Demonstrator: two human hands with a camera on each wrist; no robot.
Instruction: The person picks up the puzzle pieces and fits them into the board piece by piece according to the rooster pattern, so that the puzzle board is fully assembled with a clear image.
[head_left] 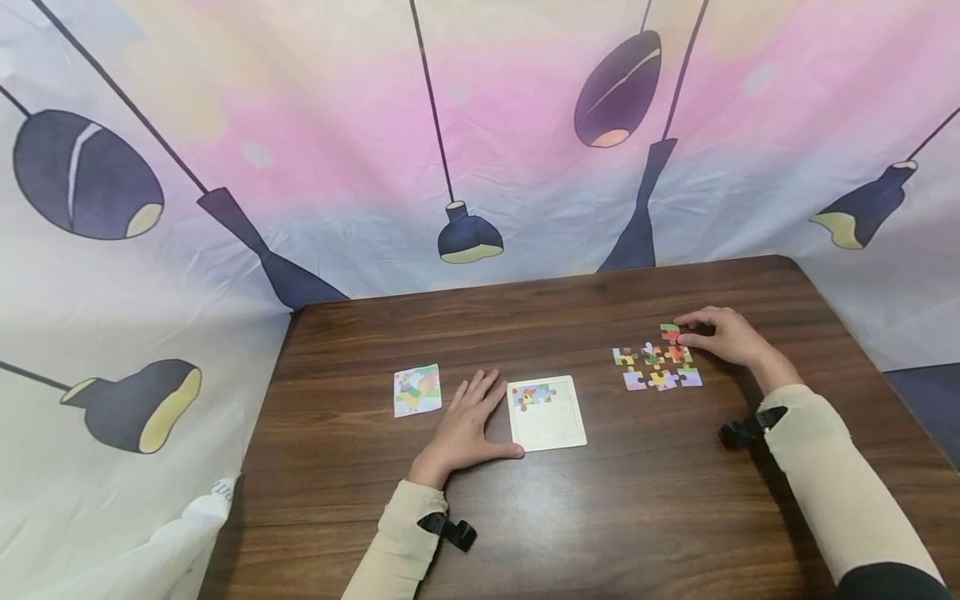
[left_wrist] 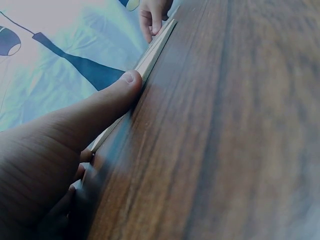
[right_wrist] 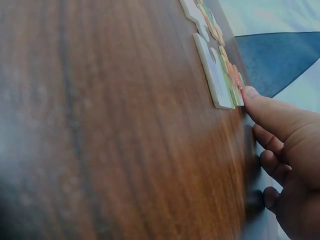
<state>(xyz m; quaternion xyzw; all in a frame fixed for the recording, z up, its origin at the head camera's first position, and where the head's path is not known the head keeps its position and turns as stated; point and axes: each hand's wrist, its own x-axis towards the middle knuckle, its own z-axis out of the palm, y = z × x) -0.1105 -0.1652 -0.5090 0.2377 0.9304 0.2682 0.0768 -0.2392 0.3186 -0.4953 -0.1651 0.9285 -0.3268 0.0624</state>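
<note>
In the head view my left hand (head_left: 467,423) lies spread on the table, its fingers straight. Its thumb touches the near left corner of a square white puzzle tray (head_left: 551,429), and the index finger lies along the left edge. Joined picture pieces (head_left: 532,395) fill part of the tray's upper left. My right hand (head_left: 726,335) pinches a green and red puzzle piece (head_left: 670,332) by its right side, between thumb and index finger. Several other loose puzzle pieces (head_left: 663,381) lie just below it. From the right wrist view, the thumb (right_wrist: 255,97) is at the pieces' edge.
Left of my left hand lies a square picture card (head_left: 417,391) with a colourful bird on it. The brown wooden table (head_left: 337,517) meets a printed cloth backdrop (head_left: 525,108) at its far edge. Dark straps with clips (head_left: 450,531) sit on both wrists.
</note>
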